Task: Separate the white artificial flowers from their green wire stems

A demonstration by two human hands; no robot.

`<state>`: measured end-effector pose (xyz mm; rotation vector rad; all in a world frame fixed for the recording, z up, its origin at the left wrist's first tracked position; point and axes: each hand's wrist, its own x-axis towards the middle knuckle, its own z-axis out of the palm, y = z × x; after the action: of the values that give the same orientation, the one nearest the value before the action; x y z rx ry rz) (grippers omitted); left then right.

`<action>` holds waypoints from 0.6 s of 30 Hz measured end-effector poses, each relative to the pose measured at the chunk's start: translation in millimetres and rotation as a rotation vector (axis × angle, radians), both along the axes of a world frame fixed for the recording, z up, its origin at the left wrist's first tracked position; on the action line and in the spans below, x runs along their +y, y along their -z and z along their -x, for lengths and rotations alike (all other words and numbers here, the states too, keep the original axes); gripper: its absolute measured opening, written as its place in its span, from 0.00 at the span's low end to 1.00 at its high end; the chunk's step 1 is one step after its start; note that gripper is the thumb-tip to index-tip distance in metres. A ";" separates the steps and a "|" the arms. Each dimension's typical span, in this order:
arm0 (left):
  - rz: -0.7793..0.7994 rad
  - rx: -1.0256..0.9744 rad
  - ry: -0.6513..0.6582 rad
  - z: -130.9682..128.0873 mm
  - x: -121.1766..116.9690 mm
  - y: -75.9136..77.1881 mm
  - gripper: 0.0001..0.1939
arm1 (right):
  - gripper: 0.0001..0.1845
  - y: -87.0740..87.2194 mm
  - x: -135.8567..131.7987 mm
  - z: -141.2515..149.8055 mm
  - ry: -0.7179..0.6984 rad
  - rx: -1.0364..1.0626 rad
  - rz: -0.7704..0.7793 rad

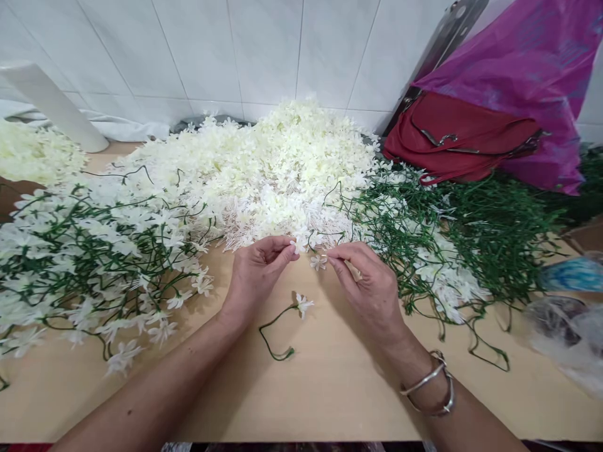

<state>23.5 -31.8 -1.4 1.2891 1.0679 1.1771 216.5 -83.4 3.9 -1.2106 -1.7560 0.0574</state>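
Observation:
Between the thumb and forefinger of my left hand (259, 273) is a small white artificial flower (295, 246), partly covered by the fingertips. My right hand (367, 285) is closed in a pinch just to the right. Another small white blossom (318, 262) shows at its fingertips; they appear to grip its thin pale stem. Below both hands, a single green wire stem (264, 336) with a white flower (303, 305) on one end lies on the table.
A large heap of loose white blossoms (301, 150) lies against the tiled wall. Stemmed white flowers (94, 251) pile up at left, and green stems (499, 220) at right. Behind them are a red handbag (466, 135) and a purple plastic bag (527, 81). A white roll (56, 107) stands back left.

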 end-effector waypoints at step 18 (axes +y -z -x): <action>-0.255 0.158 0.160 -12.7 -16.3 2.5 0.06 | 0.07 1.3 -8.8 26.6 0.140 0.311 0.133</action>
<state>36.2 -48.1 -3.9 1.6582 0.9280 1.1302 189.9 -92.2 2.6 -1.3393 -1.4122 0.2700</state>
